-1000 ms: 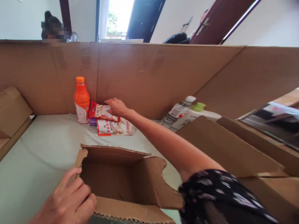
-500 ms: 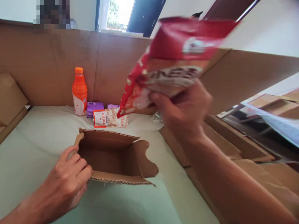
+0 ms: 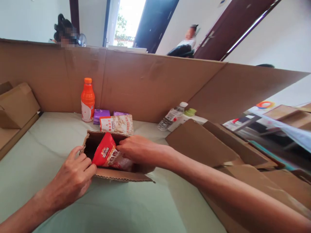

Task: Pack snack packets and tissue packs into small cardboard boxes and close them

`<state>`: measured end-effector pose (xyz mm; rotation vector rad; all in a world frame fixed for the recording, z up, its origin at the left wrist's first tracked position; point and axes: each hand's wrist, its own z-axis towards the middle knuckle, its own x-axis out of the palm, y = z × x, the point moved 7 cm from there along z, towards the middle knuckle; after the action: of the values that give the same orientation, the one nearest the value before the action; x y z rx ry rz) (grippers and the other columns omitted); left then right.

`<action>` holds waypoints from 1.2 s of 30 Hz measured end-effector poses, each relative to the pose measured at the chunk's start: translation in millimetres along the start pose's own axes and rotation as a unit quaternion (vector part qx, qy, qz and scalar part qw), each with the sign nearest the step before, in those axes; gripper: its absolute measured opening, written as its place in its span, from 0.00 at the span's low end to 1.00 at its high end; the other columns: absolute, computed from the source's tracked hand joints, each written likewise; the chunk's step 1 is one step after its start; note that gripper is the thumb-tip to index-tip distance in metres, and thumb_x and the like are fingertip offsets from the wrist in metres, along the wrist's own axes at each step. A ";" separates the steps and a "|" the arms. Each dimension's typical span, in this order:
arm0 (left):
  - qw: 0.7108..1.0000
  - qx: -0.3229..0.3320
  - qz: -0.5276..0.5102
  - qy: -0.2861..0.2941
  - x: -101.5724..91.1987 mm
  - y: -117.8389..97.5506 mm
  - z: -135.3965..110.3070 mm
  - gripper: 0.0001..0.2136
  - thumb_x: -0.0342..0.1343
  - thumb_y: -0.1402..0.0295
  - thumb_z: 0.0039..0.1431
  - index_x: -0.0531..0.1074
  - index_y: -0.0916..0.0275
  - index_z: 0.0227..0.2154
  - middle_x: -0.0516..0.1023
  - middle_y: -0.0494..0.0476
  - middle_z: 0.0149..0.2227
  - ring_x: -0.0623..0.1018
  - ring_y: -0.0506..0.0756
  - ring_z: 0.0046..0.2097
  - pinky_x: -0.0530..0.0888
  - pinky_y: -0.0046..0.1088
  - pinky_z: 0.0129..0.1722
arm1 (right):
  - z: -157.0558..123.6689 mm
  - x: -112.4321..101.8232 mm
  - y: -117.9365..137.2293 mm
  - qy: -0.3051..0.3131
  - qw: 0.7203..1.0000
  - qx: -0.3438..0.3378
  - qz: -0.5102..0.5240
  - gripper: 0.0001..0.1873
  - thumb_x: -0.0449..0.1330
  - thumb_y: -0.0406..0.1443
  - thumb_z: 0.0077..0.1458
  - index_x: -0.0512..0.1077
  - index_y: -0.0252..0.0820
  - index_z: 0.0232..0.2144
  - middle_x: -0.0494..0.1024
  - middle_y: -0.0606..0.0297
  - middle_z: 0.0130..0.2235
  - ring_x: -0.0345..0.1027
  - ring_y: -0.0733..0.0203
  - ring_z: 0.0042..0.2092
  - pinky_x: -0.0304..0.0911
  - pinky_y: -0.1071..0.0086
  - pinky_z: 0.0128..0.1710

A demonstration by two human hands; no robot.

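An open cardboard box (image 3: 121,175) lies in front of me with its mouth facing up. My left hand (image 3: 75,171) grips the box's left edge, fingers bent over the flap. A red snack bag (image 3: 107,153) is tilted inside the box mouth, its upper corner above the rim. My right hand (image 3: 133,150) reaches into the box from the right with its fingers closed on the bag; some of the fingertips are hidden. Just behind the box, a white and orange snack pouch (image 3: 116,124) leans against two purple packs (image 3: 101,116).
An orange bottle (image 3: 87,100) stands at the back left. A clear water bottle (image 3: 172,116) leans at the back, beside a green-capped item (image 3: 190,112). Cardboard boxes (image 3: 201,142) crowd the right, another box (image 3: 18,103) the left. A tall cardboard wall (image 3: 145,84) closes the back; two people are beyond it.
My right hand has brought the red snack bag down from the upper right into the box. My left hand stays on the box edge. The view has tilted upward slightly.
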<state>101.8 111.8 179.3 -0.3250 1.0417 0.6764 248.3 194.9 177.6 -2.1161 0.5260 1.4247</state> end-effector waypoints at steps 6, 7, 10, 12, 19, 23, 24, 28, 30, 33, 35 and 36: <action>1.000 0.014 -0.021 -0.012 2.0 5.1 1.9 0.09 0.49 0.81 0.60 0.70 0.63 0.30 0.72 0.51 0.28 0.71 0.53 0.33 0.67 0.47 0.58 | 44.8 6.5 31.0 0.065 0.997 -0.048 0.007 0.11 0.58 0.23 0.58 0.80 0.34 0.38 0.84 0.52 0.37 0.79 0.56 0.37 0.64 0.70 0.32; 1.000 0.017 -0.024 -0.011 2.8 5.7 3.0 0.09 0.49 0.81 0.61 0.70 0.63 0.30 0.72 0.51 0.28 0.71 0.53 0.32 0.68 0.47 0.58 | 49.4 7.7 33.4 0.067 0.996 -0.051 0.016 0.11 0.59 0.23 0.58 0.81 0.34 0.37 0.84 0.52 0.38 0.79 0.56 0.37 0.65 0.70 0.32; 0.999 0.019 -0.040 -0.015 3.6 7.1 4.2 0.08 0.50 0.81 0.60 0.70 0.63 0.31 0.73 0.52 0.29 0.72 0.53 0.34 0.69 0.47 0.57 | 44.8 7.3 28.0 0.063 0.996 -0.048 0.036 0.11 0.59 0.25 0.59 0.80 0.34 0.42 0.84 0.52 0.40 0.79 0.54 0.40 0.67 0.69 0.35; 0.998 0.013 -0.045 -0.038 0.8 7.8 0.7 0.07 0.52 0.81 0.59 0.71 0.63 0.34 0.76 0.57 0.38 0.76 0.58 0.44 0.68 0.50 0.59 | 21.8 -1.3 12.6 -0.007 0.998 -0.015 0.068 0.12 0.59 0.28 0.61 0.78 0.36 0.45 0.83 0.54 0.43 0.79 0.53 0.44 0.68 0.68 0.38; 0.979 -0.132 -0.078 -0.138 -0.8 25.5 -33.7 0.10 0.57 0.74 0.64 0.71 0.60 0.47 0.60 0.69 0.66 0.69 0.64 0.64 0.74 0.45 0.57 | -124.6 13.9 -41.7 -0.388 0.872 0.229 0.189 0.19 0.52 0.44 0.70 0.76 0.38 0.46 0.83 0.57 0.41 0.77 0.58 0.37 0.70 0.67 0.37; 0.973 -0.149 -0.124 -0.124 15.3 26.9 -34.6 0.10 0.53 0.69 0.67 0.68 0.60 0.50 0.71 0.67 0.60 0.75 0.60 0.60 0.76 0.41 0.57 | -111.8 53.2 -9.9 -0.336 0.894 0.158 0.250 0.25 0.47 0.48 0.71 0.72 0.38 0.55 0.80 0.52 0.53 0.74 0.51 0.53 0.69 0.56 0.53; 0.971 -0.159 -0.129 -0.123 18.1 27.4 -33.0 0.11 0.53 0.68 0.68 0.67 0.60 0.51 0.74 0.65 0.58 0.75 0.60 0.60 0.76 0.42 0.57 | -103.5 59.2 -1.5 -0.322 0.898 0.134 0.267 0.26 0.47 0.48 0.71 0.71 0.38 0.56 0.79 0.51 0.54 0.73 0.50 0.55 0.68 0.54 0.55; 0.962 -0.216 -0.129 -0.109 24.2 32.0 -27.2 0.14 0.52 0.65 0.68 0.66 0.58 0.55 0.78 0.60 0.53 0.79 0.59 0.55 0.78 0.40 0.55 | -86.7 68.1 6.3 -0.316 0.887 0.103 0.321 0.26 0.50 0.48 0.69 0.66 0.41 0.62 0.76 0.51 0.57 0.71 0.51 0.57 0.68 0.52 0.56; 0.961 -0.223 -0.118 -0.117 22.3 34.3 -24.1 0.16 0.52 0.66 0.68 0.64 0.58 0.57 0.77 0.60 0.54 0.80 0.58 0.53 0.78 0.37 0.54 | -89.3 61.7 -4.3 -0.361 0.871 0.103 0.318 0.26 0.53 0.46 0.68 0.64 0.44 0.64 0.73 0.52 0.61 0.68 0.50 0.61 0.67 0.52 0.58; 0.963 -0.213 -0.079 -0.144 18.0 38.7 -17.9 0.18 0.52 0.68 0.68 0.63 0.60 0.59 0.74 0.63 0.55 0.78 0.59 0.55 0.77 0.40 0.56 | -92.9 49.1 -28.4 -0.439 0.842 0.118 0.290 0.31 0.56 0.46 0.67 0.58 0.46 0.67 0.63 0.51 0.68 0.57 0.48 0.68 0.60 0.48 0.64; 0.963 -0.212 -0.050 -0.158 17.7 42.9 -13.5 0.19 0.53 0.69 0.67 0.63 0.61 0.59 0.70 0.67 0.57 0.76 0.61 0.56 0.76 0.42 0.56 | -85.8 48.8 -39.1 -0.442 0.842 0.116 0.285 0.36 0.55 0.50 0.67 0.52 0.46 0.70 0.61 0.50 0.68 0.56 0.46 0.68 0.58 0.46 0.64; 0.964 -0.210 -0.037 -0.160 18.5 44.6 -11.3 0.19 0.53 0.69 0.67 0.63 0.62 0.59 0.68 0.69 0.59 0.75 0.61 0.56 0.76 0.43 0.55 | -79.3 52.2 -39.9 -0.424 0.853 0.101 0.288 0.37 0.53 0.51 0.67 0.51 0.45 0.70 0.64 0.49 0.67 0.59 0.46 0.67 0.59 0.45 0.64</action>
<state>71.0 145.9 160.4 -0.5972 0.5689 0.8504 348.2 175.5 161.5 -0.9910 0.9126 2.3004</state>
